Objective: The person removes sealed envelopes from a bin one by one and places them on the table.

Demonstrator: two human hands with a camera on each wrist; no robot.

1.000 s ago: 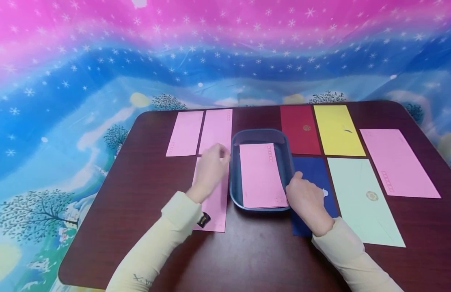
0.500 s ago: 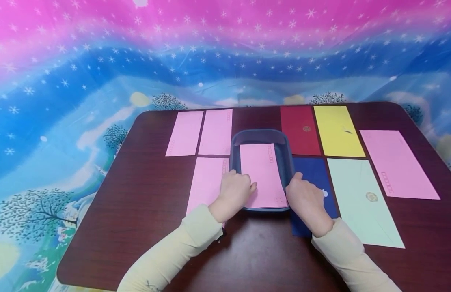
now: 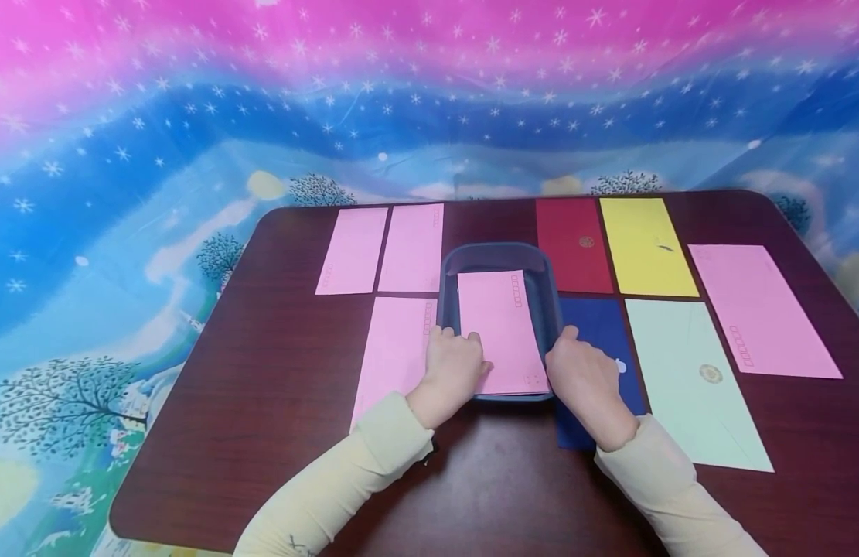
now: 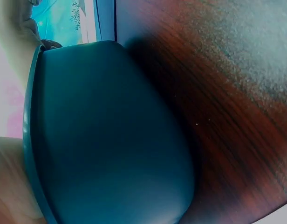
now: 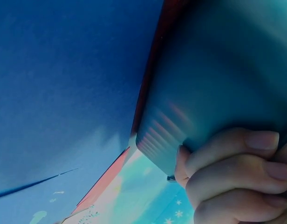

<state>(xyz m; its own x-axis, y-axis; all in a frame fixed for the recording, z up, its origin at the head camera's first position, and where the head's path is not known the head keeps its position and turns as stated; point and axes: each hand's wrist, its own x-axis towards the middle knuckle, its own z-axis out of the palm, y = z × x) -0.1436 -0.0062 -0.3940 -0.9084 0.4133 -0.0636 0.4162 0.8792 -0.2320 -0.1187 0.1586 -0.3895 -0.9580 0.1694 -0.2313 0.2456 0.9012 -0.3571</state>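
Note:
A dark blue-grey tray (image 3: 495, 257) stands mid-table with a pink envelope (image 3: 499, 325) lying in it; more paper edges show beneath that envelope. My left hand (image 3: 451, 375) grips the tray's near left rim, its thumb over the envelope's lower left side. On the opposite side, my right hand (image 3: 588, 379) holds the right rim, and the right wrist view shows its fingers (image 5: 236, 168) curled against the outer wall. In the left wrist view the tray's side wall (image 4: 111, 135) fills the middle, with dark wood below it.
Three pink envelopes lie left of the tray, including a near one (image 3: 394, 356). To the right are a red envelope (image 3: 571, 263), a yellow one (image 3: 648, 255), a blue one (image 3: 582, 425), a pale green one (image 3: 686, 348) and another pink one (image 3: 770, 309). A patterned cloth (image 3: 429, 116) hangs behind the table.
My left hand has come down and right, from over the left pink envelopes to the tray's left rim, and taken hold there. The right hand keeps its hold; the tray stays in place.

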